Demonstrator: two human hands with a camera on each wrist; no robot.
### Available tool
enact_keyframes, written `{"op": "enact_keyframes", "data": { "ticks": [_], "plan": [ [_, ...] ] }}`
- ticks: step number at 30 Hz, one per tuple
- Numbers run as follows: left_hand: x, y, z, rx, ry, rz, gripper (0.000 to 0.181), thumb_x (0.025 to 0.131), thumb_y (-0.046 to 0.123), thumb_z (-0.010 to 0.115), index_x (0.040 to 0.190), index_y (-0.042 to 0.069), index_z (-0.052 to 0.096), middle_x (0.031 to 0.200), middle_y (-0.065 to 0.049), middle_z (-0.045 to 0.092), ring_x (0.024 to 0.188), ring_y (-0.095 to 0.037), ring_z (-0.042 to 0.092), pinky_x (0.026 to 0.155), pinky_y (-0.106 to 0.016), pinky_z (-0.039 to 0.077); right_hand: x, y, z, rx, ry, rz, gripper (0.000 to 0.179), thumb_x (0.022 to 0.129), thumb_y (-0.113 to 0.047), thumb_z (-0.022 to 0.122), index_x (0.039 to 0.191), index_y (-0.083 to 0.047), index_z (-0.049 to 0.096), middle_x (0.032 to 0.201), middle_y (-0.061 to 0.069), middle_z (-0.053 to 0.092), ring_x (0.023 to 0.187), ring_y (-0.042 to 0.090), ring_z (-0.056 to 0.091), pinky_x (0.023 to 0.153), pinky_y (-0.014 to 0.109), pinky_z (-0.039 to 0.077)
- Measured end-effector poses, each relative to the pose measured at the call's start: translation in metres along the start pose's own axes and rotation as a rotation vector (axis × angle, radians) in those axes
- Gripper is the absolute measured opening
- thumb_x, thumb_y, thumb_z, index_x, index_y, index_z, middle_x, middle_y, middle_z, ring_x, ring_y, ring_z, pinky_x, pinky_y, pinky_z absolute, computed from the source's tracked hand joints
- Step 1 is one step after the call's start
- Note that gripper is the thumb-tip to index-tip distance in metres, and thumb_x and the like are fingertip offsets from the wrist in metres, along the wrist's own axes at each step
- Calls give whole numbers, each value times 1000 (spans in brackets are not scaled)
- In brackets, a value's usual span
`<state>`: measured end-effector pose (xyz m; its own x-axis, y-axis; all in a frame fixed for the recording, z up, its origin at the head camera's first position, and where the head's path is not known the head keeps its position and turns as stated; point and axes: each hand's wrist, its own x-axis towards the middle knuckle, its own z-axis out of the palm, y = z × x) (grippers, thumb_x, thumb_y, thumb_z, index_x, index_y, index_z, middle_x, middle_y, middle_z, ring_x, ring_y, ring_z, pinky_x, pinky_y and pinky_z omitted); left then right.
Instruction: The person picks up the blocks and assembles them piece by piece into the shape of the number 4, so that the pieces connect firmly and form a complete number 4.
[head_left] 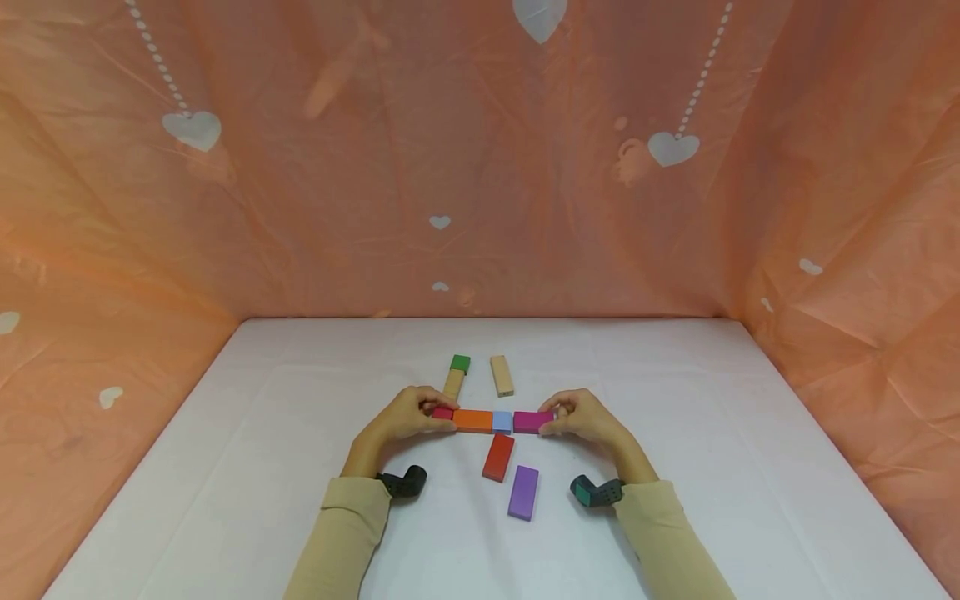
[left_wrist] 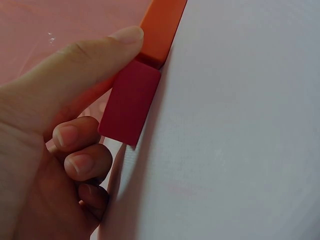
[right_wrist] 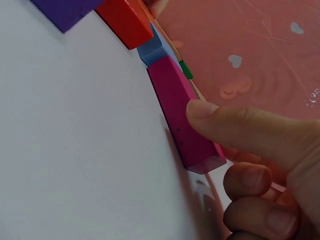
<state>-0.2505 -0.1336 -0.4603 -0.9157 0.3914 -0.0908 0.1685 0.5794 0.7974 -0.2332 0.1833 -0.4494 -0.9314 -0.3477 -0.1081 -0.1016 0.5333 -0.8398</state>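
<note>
A row of wooden blocks runs left to right across the white table: a crimson block (left_wrist: 130, 102), an orange block (head_left: 472, 421), a light blue block (head_left: 502, 422) and a magenta block (head_left: 528, 422). My left hand (head_left: 412, 412) pinches the orange block by its left end, right where it meets the crimson one. The thumb is on the near side, and the index finger is mostly hidden behind the blocks in the left wrist view. At the row's other end my right hand (head_left: 588, 417) grips the magenta block between thumb and fingers.
Nearer to me lie a red block (head_left: 498, 457) and a purple block (head_left: 523, 492). Behind the row are a plain wood block (head_left: 502, 376) and another plain block (head_left: 453, 383) with a green block (head_left: 460, 363) at its far end. An orange curtain (head_left: 480, 250) borders the table.
</note>
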Motion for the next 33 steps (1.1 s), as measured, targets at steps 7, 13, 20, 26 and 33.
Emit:
{"op": "enact_keyframes", "data": {
  "ticks": [7, 13, 20, 26, 33],
  "plan": [
    [0, 0, 0, 5, 6, -1, 29, 78, 22, 81, 104, 13, 75, 111, -10, 65, 98, -19, 50, 87, -28, 44, 0, 1, 0, 5, -3, -5, 32, 77, -11, 79, 103, 5, 69, 58, -5, 39, 60, 9, 37, 60, 22, 31],
    [1, 0, 1, 11, 9, 2, 28, 77, 22, 81, 104, 13, 75, 109, -10, 66, 96, -18, 50, 85, -27, 45, 0, 1, 0, 14, -4, 3, 32, 77, -10, 79, 103, 5, 69, 58, -5, 39, 59, 9, 36, 59, 21, 30],
    [1, 0, 1, -11, 7, -5, 29, 77, 22, 81, 104, 11, 75, 103, -10, 64, 92, -18, 49, 80, -26, 43, 0, 0, 0, 19, -7, 0, 32, 77, -10, 79, 103, 6, 68, 58, -5, 38, 59, 9, 36, 58, 21, 30],
    [0, 1, 0, -5, 2, 18, 28, 78, 21, 81, 103, 11, 75, 103, -10, 64, 92, -18, 49, 80, -27, 43, 0, 0, 1, 13, -9, -2, 32, 78, -11, 79, 104, 5, 69, 58, -5, 38, 59, 10, 36, 59, 22, 30],
    [-1, 1, -1, 8, -4, 31, 28, 78, 22, 80, 103, 11, 75, 107, -11, 66, 94, -19, 50, 84, -27, 45, 0, -1, 2, -3, -7, -11, 32, 77, -11, 79, 103, 4, 69, 58, -4, 38, 60, 10, 36, 60, 22, 30]
  ]
}}
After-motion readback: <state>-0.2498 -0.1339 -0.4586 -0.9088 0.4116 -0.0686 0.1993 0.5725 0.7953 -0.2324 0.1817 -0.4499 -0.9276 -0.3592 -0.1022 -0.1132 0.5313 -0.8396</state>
